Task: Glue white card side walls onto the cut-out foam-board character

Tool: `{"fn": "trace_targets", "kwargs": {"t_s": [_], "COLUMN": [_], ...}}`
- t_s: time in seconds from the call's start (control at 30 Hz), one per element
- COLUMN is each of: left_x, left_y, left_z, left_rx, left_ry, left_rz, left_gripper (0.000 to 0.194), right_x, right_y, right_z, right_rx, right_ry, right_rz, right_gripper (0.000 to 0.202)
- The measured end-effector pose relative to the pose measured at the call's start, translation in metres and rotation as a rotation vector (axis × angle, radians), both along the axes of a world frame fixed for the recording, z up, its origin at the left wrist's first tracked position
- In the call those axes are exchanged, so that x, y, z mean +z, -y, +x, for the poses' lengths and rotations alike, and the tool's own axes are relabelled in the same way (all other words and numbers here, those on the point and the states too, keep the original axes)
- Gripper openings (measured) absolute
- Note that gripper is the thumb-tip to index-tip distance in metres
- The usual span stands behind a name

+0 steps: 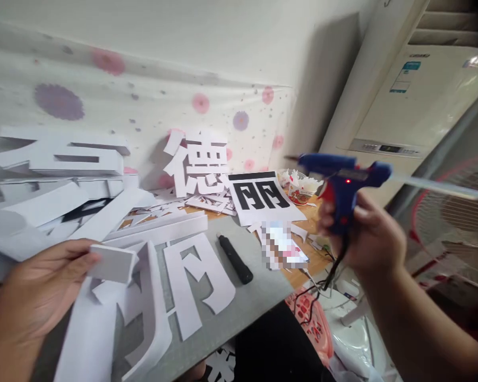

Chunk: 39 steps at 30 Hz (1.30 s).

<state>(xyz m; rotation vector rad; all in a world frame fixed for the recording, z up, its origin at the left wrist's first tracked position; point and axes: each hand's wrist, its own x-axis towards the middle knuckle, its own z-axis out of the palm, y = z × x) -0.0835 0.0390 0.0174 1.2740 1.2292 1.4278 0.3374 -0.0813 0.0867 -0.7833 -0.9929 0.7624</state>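
Observation:
My left hand (43,286) pinches a small white foam board strip (113,262) between thumb and fingers, just over the white foam character (159,318) on the grey board. That character's left part has raised side walls, while its right part lies flat. On the right, my right hand (366,233) is wrapped round the handle of a blue glue gun (344,175), held up in the air with its nozzle pointing left. A red light glows on the gun, and a clear glue stick (438,187) sticks out of its back. A black pen-like cutter (235,259) lies beside the flat part.
A finished-looking white character (199,164) leans against the flowered wall covering. Stacked white letters and offcuts (56,196) crowd the left. A printed sheet (263,197), a partly blurred phone (284,245) and a paper bowl of scraps (300,188) sit at right. A fan (454,223) stands beyond the cables.

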Motion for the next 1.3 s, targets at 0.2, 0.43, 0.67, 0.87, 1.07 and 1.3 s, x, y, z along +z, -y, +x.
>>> {"fn": "trace_targets", "kwargs": {"t_s": [0.2,0.43,0.67,0.87,1.07,1.3], "left_x": [-0.004,-0.008,-0.006,-0.005,-0.008,-0.009], "left_y": [0.003,0.003,0.004,0.005,0.006,0.003], "left_z": [-0.002,0.000,0.001,0.003,0.000,0.005], "left_rx": [-0.289,-0.294,-0.271,-0.235,-0.200,-0.143], "left_ry": [-0.132,-0.074,-0.083,-0.091,-0.063,0.192], "left_rz": [0.185,0.123,0.092,0.092,0.100,0.012], "left_gripper": [0.021,0.024,0.025,0.021,0.022,0.028], "right_x": [-0.070,-0.078,-0.115,-0.128,-0.119,-0.116], "right_y": [-0.032,-0.073,-0.075,-0.070,-0.068,-0.064], "right_z": [-0.108,-0.155,-0.165,-0.155,-0.160,-0.162], "right_rx": [0.562,0.801,0.779,0.770,0.732,0.651], "right_ry": [0.018,0.145,0.145,0.214,0.105,0.113], "right_rz": [-0.245,-0.372,-0.332,-0.388,-0.427,-0.421], "right_gripper": [0.042,0.029,0.029,0.032,0.031,0.032]}}
